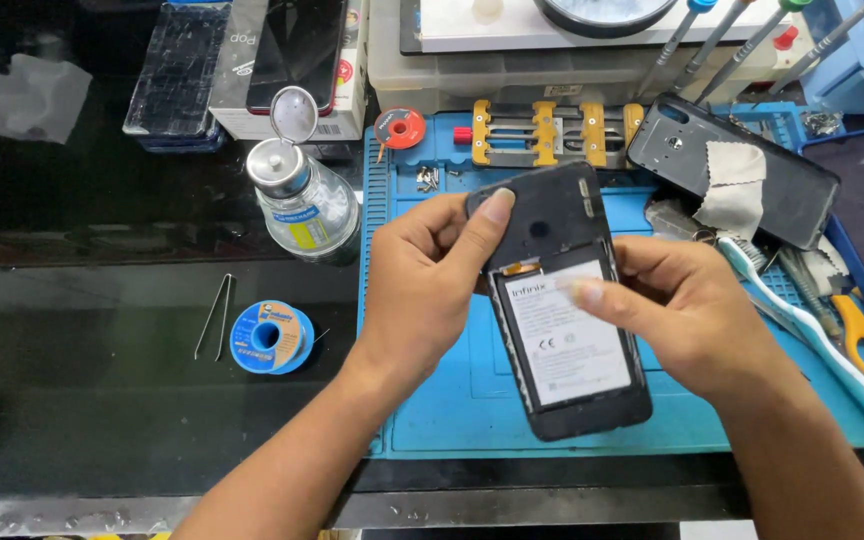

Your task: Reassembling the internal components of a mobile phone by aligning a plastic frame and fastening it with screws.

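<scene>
Both hands are on an opened phone (562, 320), held tilted just above the blue mat (452, 400), back cover off and innards facing up. The left hand (422, 290) wraps the upper left edge, thumb pressed flat on the dark top section by the camera hole. The right hand (677, 310) cups the right side with its thumb lying across the top of the battery (567, 345), so both hands are closed on the phone, neither one free. Looks to me like the step here is checking or working loose the battery area; whatever comes next would want a firm hold on the frame and a gentle touch near that small orange flex above the battery, though it's too small to say exactly what the flex joins. The battery is a flat white-labelled slab in a matte black plastic frame. The mat looks rubbery, with ridged tray pockets. Off to the left on the glossy black bench sit a clear glass bottle (307, 205) with a metal cap, thin steel tweezers (215, 315) and a blue solder spool (272, 337). The loose back cover (752, 170) lies top right with a cloth on it.
</scene>
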